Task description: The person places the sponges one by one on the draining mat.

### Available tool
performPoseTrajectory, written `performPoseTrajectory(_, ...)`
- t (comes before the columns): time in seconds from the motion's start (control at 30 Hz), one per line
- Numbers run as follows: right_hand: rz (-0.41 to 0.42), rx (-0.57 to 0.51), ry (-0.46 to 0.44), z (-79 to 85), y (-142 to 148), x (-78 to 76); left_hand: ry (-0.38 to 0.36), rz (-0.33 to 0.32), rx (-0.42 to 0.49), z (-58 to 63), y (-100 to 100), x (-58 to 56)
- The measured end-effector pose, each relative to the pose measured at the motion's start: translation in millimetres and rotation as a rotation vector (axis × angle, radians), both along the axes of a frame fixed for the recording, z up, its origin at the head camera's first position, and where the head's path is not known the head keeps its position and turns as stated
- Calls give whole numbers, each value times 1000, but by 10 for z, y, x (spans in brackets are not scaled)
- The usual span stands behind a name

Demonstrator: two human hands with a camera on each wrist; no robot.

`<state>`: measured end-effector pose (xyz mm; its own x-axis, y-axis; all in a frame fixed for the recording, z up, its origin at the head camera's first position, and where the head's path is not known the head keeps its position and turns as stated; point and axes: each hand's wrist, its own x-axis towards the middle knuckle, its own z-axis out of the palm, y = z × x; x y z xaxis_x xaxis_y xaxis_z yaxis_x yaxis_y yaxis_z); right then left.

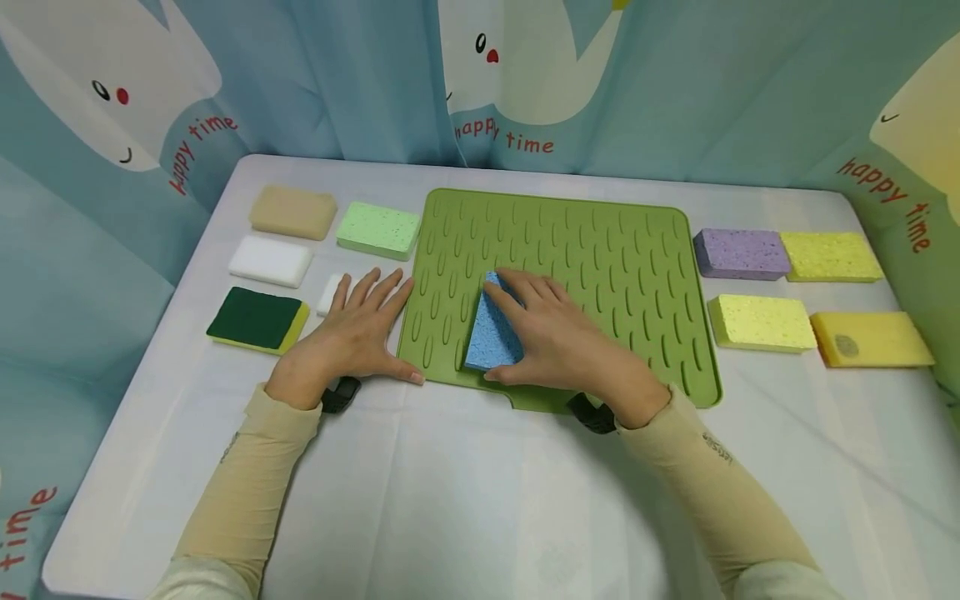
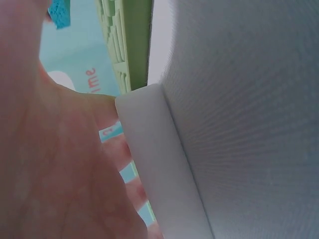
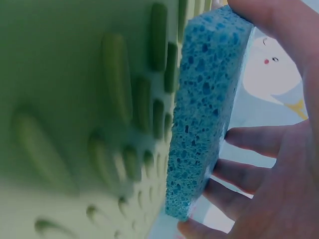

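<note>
A blue sponge (image 1: pixel 492 333) lies on the green ridged mat (image 1: pixel 622 237). My right hand (image 1: pixel 558 333) spans this sponge, with the thumb at its near end and the fingers at its far end and upper face. In the right wrist view the porous side of the blue sponge (image 3: pixel 202 104) faces the camera. My left hand (image 1: pixel 352 337) is spread beside the mat's left edge, over a small white sponge (image 1: pixel 328 294), mostly covered in the head view. The left wrist view shows the white sponge (image 2: pixel 154 154) on the tabletop, with fingertips at its far side.
On the left lie a beige sponge (image 1: pixel 292 211), a white block (image 1: pixel 270 261), a light green sponge (image 1: pixel 378 229) and a green-and-yellow scrub sponge (image 1: pixel 257 318). To the right are a purple sponge (image 1: pixel 742 254) and several yellow ones (image 1: pixel 761 322). A patterned curtain (image 1: pixel 337 75) hangs behind the table.
</note>
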<state>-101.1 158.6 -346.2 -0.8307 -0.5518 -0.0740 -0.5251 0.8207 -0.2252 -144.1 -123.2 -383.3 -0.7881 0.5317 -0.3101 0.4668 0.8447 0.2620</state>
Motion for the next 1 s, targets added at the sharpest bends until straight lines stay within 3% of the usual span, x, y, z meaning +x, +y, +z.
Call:
performPoseTrajectory(0.23,63,-4,11,-89,-179,-46,8,-2,2,-2,1,-4)
performPoseTrajectory(1.0,153,-54,-7,-188,-561,-256,23,-23,-26,-4,1,-1)
